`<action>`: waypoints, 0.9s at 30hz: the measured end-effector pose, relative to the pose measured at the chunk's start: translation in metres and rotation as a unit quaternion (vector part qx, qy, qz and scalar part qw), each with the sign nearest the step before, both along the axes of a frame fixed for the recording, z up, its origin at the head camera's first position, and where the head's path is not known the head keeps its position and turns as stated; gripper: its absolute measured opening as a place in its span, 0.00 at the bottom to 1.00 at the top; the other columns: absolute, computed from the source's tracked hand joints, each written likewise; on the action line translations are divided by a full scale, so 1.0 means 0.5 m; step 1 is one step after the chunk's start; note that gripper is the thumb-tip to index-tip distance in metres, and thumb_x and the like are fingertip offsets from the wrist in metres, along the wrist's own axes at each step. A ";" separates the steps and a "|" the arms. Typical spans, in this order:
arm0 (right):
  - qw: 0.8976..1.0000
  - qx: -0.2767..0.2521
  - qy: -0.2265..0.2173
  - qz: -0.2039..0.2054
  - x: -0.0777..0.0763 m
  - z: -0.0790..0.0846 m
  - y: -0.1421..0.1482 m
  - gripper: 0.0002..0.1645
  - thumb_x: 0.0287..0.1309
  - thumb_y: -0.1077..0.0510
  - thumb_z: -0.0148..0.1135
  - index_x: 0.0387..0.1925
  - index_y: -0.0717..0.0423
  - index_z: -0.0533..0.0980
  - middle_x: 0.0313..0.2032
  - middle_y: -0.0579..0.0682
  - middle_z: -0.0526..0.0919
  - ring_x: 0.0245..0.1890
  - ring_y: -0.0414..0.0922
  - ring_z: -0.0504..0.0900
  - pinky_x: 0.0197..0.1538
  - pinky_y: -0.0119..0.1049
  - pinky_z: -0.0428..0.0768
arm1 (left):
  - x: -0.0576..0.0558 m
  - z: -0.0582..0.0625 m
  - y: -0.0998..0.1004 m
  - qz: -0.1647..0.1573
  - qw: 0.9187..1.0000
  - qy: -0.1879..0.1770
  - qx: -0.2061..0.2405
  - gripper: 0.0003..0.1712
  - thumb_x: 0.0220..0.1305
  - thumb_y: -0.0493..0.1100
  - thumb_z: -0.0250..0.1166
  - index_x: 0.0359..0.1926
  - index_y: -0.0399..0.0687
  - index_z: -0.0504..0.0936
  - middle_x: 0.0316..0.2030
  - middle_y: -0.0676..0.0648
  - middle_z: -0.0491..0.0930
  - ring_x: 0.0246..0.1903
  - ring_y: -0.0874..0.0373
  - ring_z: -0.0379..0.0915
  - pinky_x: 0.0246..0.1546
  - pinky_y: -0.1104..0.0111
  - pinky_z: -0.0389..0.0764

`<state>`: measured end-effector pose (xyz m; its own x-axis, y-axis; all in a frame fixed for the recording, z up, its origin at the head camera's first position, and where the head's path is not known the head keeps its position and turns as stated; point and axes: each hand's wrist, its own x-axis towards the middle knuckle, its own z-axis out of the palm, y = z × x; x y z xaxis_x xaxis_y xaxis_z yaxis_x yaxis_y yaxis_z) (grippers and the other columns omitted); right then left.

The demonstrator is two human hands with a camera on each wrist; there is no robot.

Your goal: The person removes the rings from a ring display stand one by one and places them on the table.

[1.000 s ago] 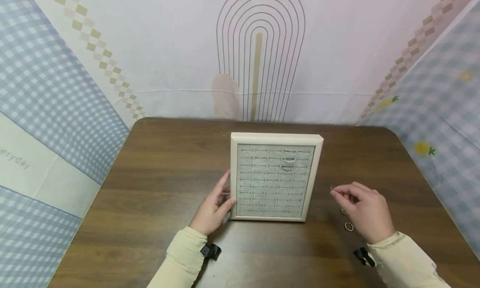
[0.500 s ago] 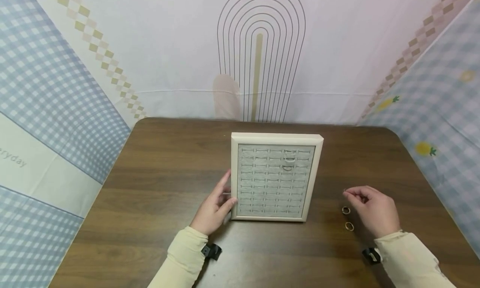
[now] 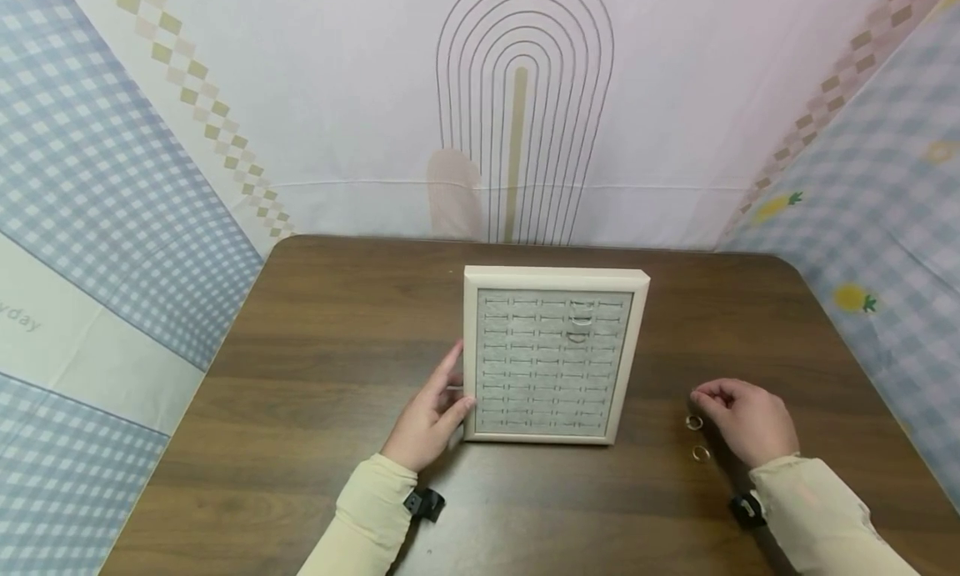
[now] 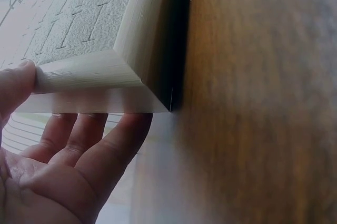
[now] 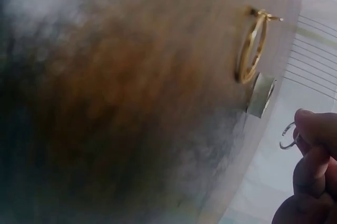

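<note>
A cream-framed ring display (image 3: 555,272), its grey padded panel cut with rows of slots, stands tilted on the table. My left hand (image 3: 424,424) grips its left side, thumb on the front and fingers along the outer edge. Two rings (image 3: 581,321) and a darker one (image 3: 576,339) hang in slots at the upper right of the panel. Over the table to the right, my right hand (image 3: 750,422) pinches a small silver open ring (image 5: 287,146) between thumb and fingertips. Beside it lie a thin gold ring (image 5: 261,47) and a wide silver band (image 5: 260,96).
The brown wooden table (image 3: 322,359) reaches back to a white printed cloth (image 3: 360,109). Blue checked cloth (image 3: 112,184) hangs at both sides. Black wrist cameras (image 3: 425,503) sit at both cuffs.
My right hand has shifted right and slightly toward me, and a ring on the table that it partly covered now shows. My left hand stays on the display.
</note>
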<state>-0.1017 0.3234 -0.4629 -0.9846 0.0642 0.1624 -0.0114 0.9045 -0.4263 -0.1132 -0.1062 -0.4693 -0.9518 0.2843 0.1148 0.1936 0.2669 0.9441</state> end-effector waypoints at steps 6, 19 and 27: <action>1.000 0.000 -0.028 0.014 -0.007 -0.002 0.003 0.08 0.66 0.52 0.66 0.34 0.50 0.86 0.29 0.46 0.87 0.23 0.39 0.75 0.27 0.37 0.71 | -0.002 -0.001 -0.001 0.000 1.000 -0.002 0.002 0.47 0.70 0.32 0.61 0.80 0.64 0.50 0.52 0.41 0.79 0.51 0.49 0.81 0.51 0.63 0.83; 0.990 0.006 -0.138 0.032 -0.027 0.005 0.008 0.10 0.67 0.50 0.64 0.36 0.50 0.86 0.30 0.45 0.86 0.26 0.41 0.75 0.29 0.38 0.71 | -0.004 -0.005 -0.002 -0.007 1.000 0.001 0.003 0.47 0.70 0.32 0.61 0.80 0.65 0.50 0.53 0.39 0.79 0.50 0.48 0.82 0.49 0.62 0.84; 0.988 0.016 -0.149 0.044 -0.038 0.000 0.010 0.10 0.66 0.50 0.65 0.38 0.50 0.87 0.35 0.49 0.88 0.31 0.45 0.82 0.33 0.48 0.79 | -0.005 -0.006 -0.002 -0.004 1.000 0.004 0.002 0.47 0.69 0.32 0.62 0.80 0.63 0.50 0.52 0.39 0.79 0.49 0.48 0.82 0.49 0.62 0.84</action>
